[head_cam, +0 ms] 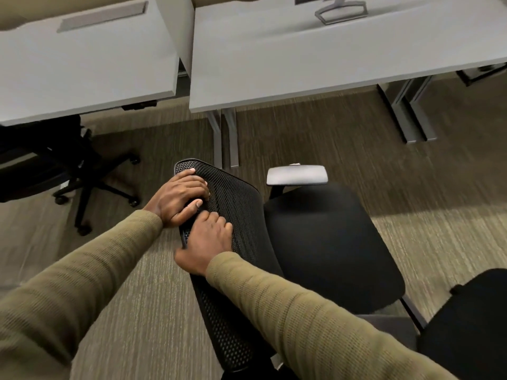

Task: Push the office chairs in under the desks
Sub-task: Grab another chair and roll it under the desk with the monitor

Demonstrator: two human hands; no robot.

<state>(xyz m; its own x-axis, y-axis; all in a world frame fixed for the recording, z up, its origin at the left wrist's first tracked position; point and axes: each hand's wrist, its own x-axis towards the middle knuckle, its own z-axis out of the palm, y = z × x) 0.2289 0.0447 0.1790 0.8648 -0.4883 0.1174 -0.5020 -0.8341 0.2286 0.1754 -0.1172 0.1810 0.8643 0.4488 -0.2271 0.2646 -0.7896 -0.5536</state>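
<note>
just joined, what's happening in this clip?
A person in olive knit sleeves has both hands on the top edge of a black mesh chair backrest: the left hand grips the far end, the right hand lies just nearer. That chair's black seat stands out on the carpet, turned sideways to the pale grey desk with the monitor stand, not under it yet. Another black office chair sits partly under the pale grey desk on the left.

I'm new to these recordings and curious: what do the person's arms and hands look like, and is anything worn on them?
Both arms wear long olive-green knit sleeves with a fine ribbed texture, ending at the wrists. The left hand and right hand are bare: no gloves, rings or watch visible.
</note>
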